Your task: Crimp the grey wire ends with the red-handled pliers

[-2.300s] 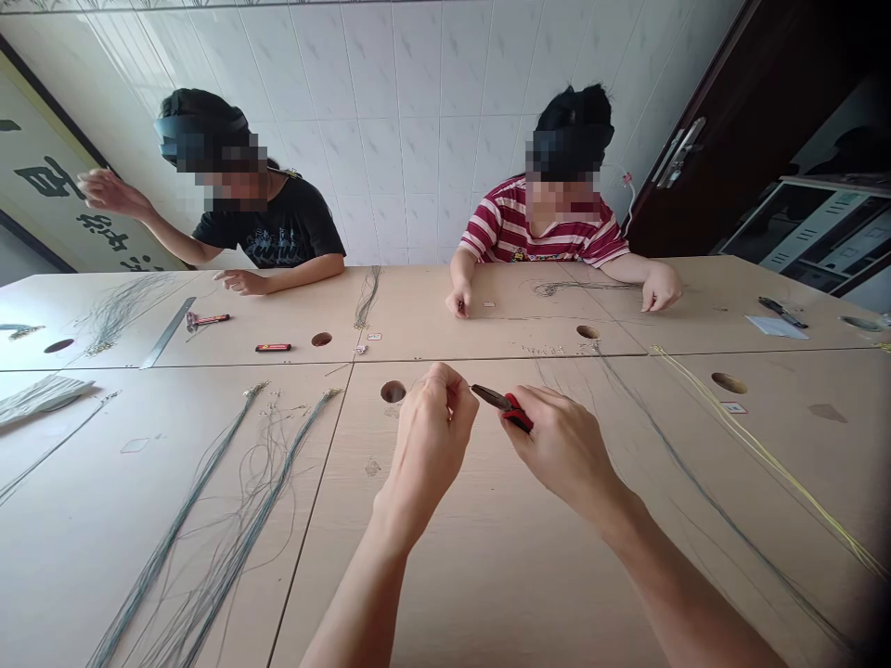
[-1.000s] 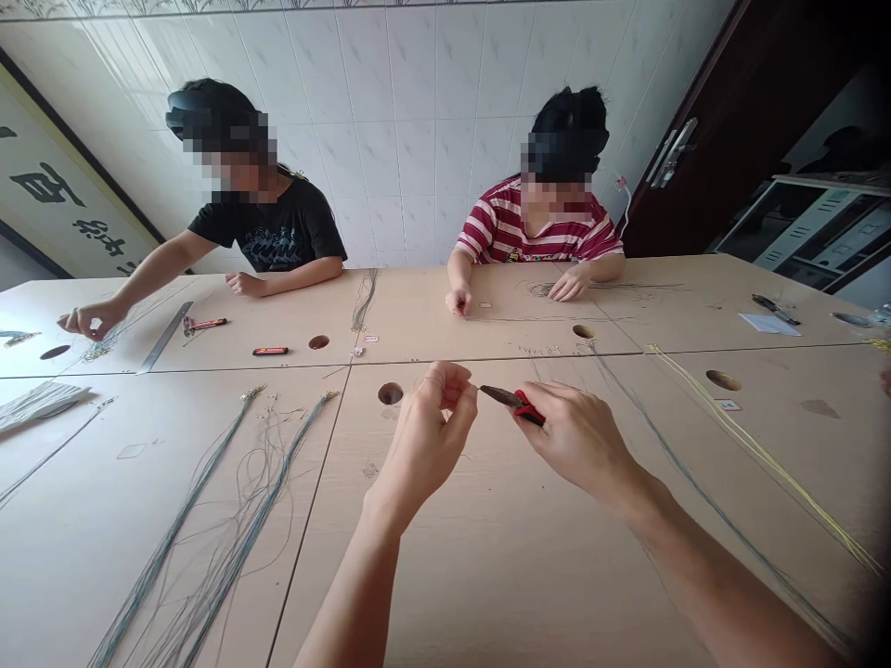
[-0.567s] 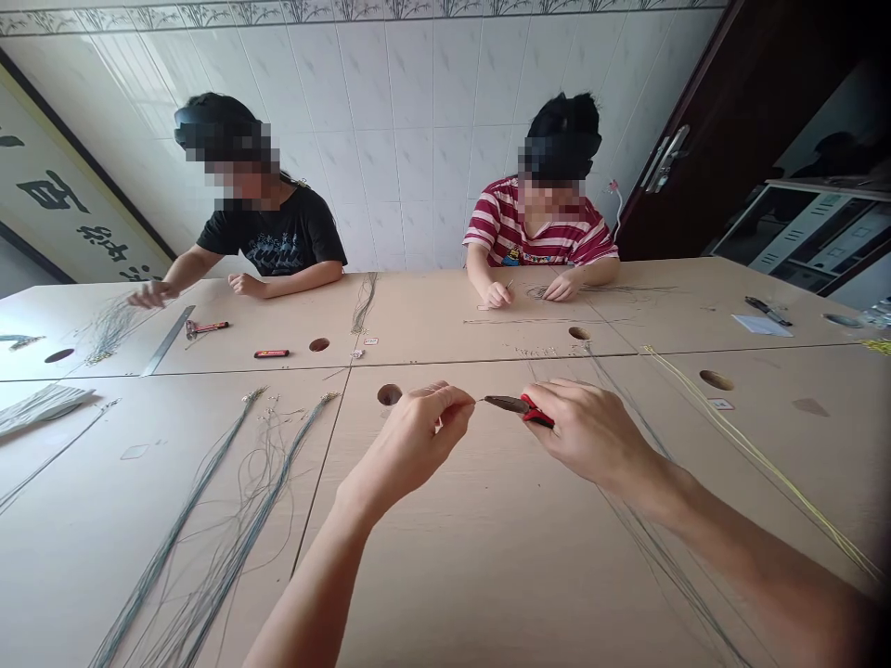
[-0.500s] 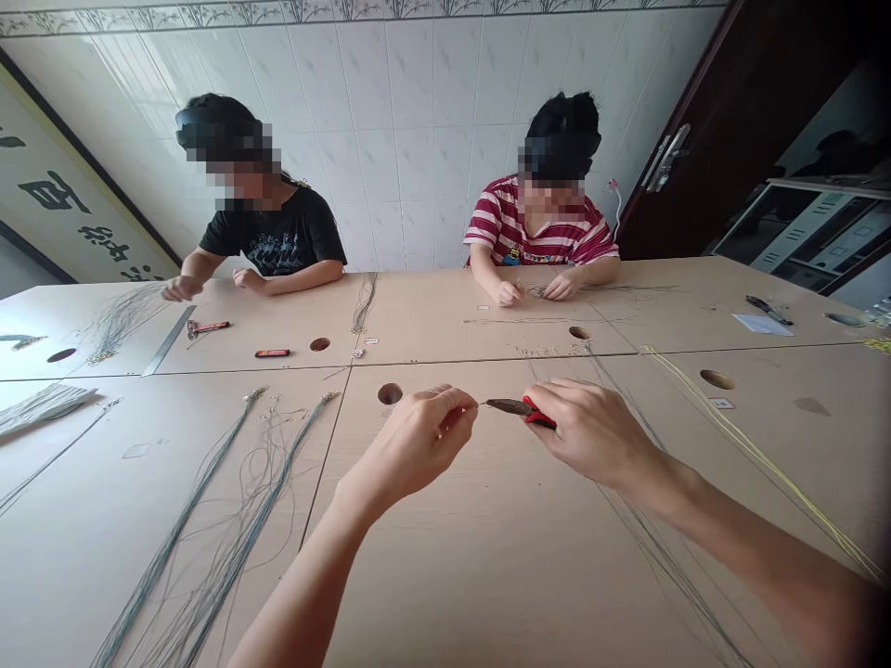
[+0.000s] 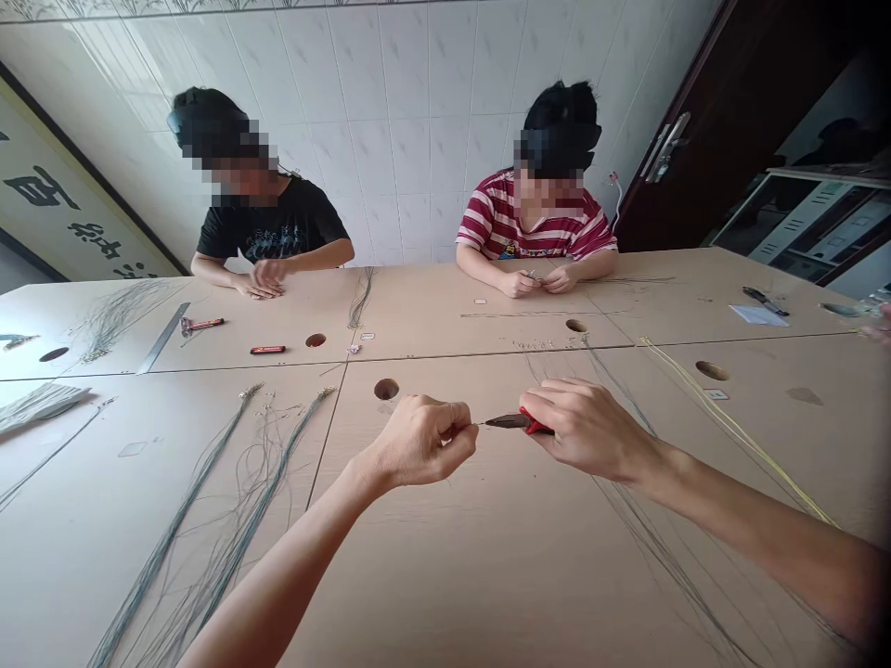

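Observation:
My right hand [image 5: 581,422] is closed around the red handles of a pair of pliers [image 5: 510,421], whose dark pointed jaws face left. My left hand [image 5: 424,441] is closed in a pinch just left of the jaws. A very thin wire end [image 5: 480,424] shows between its fingertips and the plier tips; most of it is hidden in the hand. Left of my arm lie two bundles of grey-green wires [image 5: 185,506] with small metal pieces at their far ends. More thin grey wires [image 5: 647,533] run under my right forearm.
Yellow wires [image 5: 738,427] lie at the right. Round holes [image 5: 386,389] pierce the table [image 5: 445,575]. Two people sit opposite, one in a black shirt [image 5: 285,227], one in a striped shirt [image 5: 487,209]. A red-handled tool [image 5: 201,324] and a red marker [image 5: 268,350] lie on the far left.
My left hand has turned, its fingers curling more tightly, while the pliers stay close by. Across the table, the black-shirted person's hands have come together, away from the wires at the left.

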The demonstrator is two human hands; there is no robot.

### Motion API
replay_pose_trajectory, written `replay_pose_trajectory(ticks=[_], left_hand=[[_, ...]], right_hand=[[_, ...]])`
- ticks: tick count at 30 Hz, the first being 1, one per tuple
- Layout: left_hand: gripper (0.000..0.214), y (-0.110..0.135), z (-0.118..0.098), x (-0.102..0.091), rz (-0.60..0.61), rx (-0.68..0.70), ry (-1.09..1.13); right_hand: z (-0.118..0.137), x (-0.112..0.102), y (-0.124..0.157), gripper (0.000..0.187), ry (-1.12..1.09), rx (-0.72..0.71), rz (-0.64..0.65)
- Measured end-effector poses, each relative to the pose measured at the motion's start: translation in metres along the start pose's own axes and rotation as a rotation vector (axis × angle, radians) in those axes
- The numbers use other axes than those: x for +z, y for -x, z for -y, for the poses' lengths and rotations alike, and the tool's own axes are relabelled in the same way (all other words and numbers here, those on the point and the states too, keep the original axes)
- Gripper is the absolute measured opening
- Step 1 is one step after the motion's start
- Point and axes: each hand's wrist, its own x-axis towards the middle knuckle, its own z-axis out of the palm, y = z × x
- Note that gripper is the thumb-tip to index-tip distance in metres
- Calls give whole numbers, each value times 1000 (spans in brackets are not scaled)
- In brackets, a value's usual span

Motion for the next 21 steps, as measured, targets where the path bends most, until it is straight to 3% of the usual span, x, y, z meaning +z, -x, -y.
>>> replay_pose_trajectory(ticks=[5, 21], left_hand=[[30, 1, 8, 5, -30, 80, 55], [32, 4, 21, 19, -68, 133, 90]], right_hand=[[-3, 3, -2, 20, 8, -33, -25], [-9, 15, 4, 17, -8, -54, -30]])
